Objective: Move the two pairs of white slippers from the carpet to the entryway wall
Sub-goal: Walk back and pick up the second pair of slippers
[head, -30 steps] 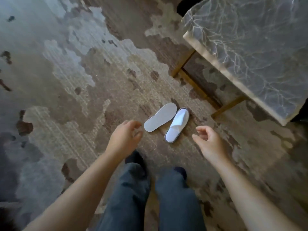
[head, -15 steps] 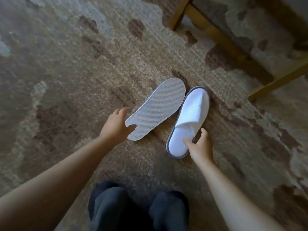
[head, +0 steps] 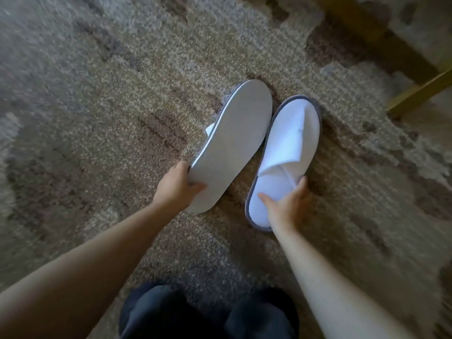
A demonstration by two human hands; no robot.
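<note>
The left hand [head: 175, 189] pinches the heel end of the overturned slipper [head: 232, 145], thumb on its grey sole and fingers under the edge, tilting it off the carpet [head: 97, 118]. Just beside that slipper, on its right, the upright slipper [head: 288, 152] lies on the carpet; the right hand [head: 288, 206] grips its heel end, thumb on the insole and fingers around the outer rim. Beyond the upright slipper, well apart, stands a wooden table frame [head: 381, 45]. The person's dark trousers [head: 208, 314] show below
</note>
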